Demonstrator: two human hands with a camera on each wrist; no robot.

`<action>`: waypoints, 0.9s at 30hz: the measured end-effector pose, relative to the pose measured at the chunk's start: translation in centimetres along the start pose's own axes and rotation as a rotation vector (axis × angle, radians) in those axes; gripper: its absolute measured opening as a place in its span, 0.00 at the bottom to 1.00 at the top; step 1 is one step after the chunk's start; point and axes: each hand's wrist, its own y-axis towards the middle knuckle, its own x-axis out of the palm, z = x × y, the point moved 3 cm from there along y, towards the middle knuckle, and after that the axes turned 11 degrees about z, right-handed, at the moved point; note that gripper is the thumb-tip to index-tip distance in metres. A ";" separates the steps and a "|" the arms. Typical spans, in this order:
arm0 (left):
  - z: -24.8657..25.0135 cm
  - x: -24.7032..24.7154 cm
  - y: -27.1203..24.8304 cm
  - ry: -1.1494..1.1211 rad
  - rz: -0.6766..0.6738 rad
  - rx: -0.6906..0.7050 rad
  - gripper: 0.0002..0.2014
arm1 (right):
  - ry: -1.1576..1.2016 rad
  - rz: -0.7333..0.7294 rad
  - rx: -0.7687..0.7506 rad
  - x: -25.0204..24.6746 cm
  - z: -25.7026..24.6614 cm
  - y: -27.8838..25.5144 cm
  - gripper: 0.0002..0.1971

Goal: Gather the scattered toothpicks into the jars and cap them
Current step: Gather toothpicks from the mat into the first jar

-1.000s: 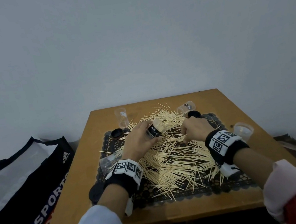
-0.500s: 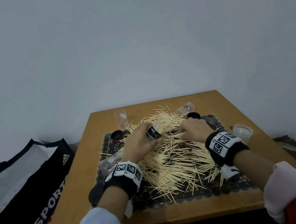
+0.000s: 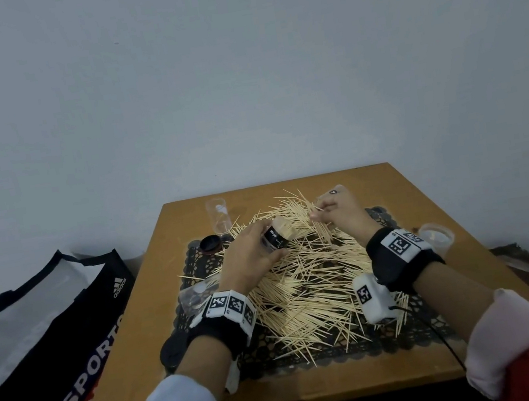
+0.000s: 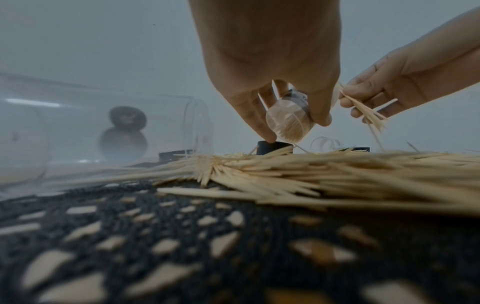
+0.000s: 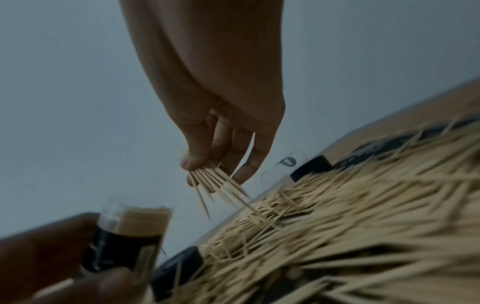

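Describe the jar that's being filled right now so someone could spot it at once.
On the wooden table, above the toothpick pile, the left hand holds a clear jar. Unlike the empty jars lying around, it has a black label and is packed with toothpicks.

We count four clear jars on the one table [image 3: 138, 373]: an upright jar [image 3: 220, 220] near the far left corner, a lying jar [image 3: 191, 297] towards the left edge, a filled jar [image 3: 279, 236] gripped in the left hand [image 3: 251, 260] and a half-hidden jar [image 3: 332, 191] behind the right hand [image 3: 345, 219]. There is also one wider clear cup [image 3: 437, 238] at the right edge. From above we make out two black lids, a small cap [image 3: 210, 243] and a flat disc [image 3: 172, 351], plus one lace mat [image 3: 397, 341] and one bag [image 3: 36, 337] beyond the left edge. The toothpicks [image 3: 309, 282] are too many to count, as is the small bunch [image 5: 215, 181] the right hand pinches.
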 end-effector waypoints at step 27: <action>0.5 -0.1 0.1 -0.084 0.053 0.038 0.32 | 0.730 0.092 0.245 5.3 -0.3 -1.4 0.07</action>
